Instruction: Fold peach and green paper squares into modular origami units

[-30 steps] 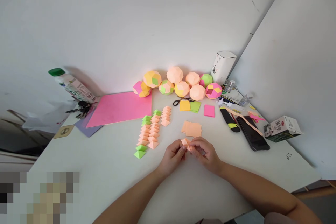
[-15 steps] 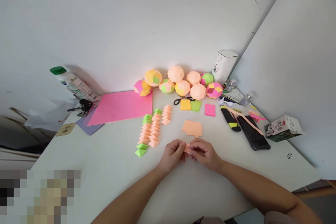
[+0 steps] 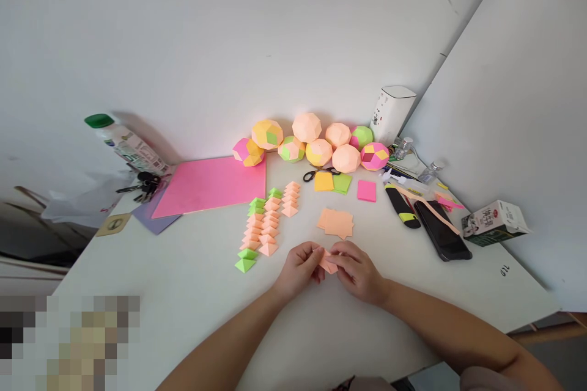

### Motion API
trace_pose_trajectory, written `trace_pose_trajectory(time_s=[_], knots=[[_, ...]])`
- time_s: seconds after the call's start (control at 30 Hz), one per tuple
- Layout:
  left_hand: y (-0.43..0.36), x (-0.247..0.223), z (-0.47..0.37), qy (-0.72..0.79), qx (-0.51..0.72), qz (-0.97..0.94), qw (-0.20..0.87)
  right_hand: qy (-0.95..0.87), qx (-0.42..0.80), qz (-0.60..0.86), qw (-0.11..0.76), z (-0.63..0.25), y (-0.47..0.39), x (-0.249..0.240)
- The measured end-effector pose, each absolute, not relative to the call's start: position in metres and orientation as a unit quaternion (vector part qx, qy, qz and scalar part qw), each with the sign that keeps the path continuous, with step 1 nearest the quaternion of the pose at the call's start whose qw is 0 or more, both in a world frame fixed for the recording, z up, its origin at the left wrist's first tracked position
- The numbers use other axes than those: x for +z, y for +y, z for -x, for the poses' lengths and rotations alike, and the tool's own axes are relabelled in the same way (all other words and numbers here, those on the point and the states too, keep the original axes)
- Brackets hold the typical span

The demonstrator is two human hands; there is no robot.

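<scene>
Between my two hands is a small peach paper piece with fold lines showing. My left hand pinches its left side, and the fingers of my right hand close on its right side. Just beyond my hands lies a loose stack of peach paper squares. Left of them stand rows of folded paper units, peach and green, nested one behind another. Several faceted paper balls in peach, yellow, pink and green are lined against the wall.
Black scissors lie behind yellow, green and pink paper pads. On the right are a utility knife, a phone and a milk carton. A pink sheet, keys and a bottle are on the left.
More of the peach paper's folded surface shows now, between and below my fingertips. My right hand's fingers have shifted slightly on it, while my left hand stays nearly in place.
</scene>
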State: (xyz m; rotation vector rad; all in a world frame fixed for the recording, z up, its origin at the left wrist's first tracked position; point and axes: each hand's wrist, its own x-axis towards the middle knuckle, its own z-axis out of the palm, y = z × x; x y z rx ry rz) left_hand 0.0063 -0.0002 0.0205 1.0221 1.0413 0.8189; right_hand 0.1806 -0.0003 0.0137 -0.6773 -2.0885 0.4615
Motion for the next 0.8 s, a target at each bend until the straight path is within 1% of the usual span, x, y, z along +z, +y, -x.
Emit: trace_pose_trajectory(time_s=[0.13, 0.37, 0.47, 0.67, 0.8], knots=[[0.0, 0.022, -0.006, 0.451, 0.351, -0.491, 0.657, -0.864, 0.142, 0.241, 0.42, -0.18, -0.001, 0.017], [0.0, 0.021, -0.008, 0.469, 0.338, -0.526, 0.623, -0.862, 0.138, 0.246, 0.421, -0.179, -0.001, 0.026], [-0.002, 0.02, -0.01, 0.486, 0.338, -0.531, 0.607, -0.858, 0.151, 0.263, 0.414, -0.18, 0.001, 0.026], [-0.003, 0.017, -0.011, 0.489, 0.353, -0.55, 0.577, -0.836, 0.192, 0.273, 0.436, -0.18, 0.001, 0.019], [-0.003, 0.021, -0.011, 0.472, 0.353, -0.559, 0.583, -0.814, 0.227, 0.306, 0.438, -0.18, 0.0, 0.017]])
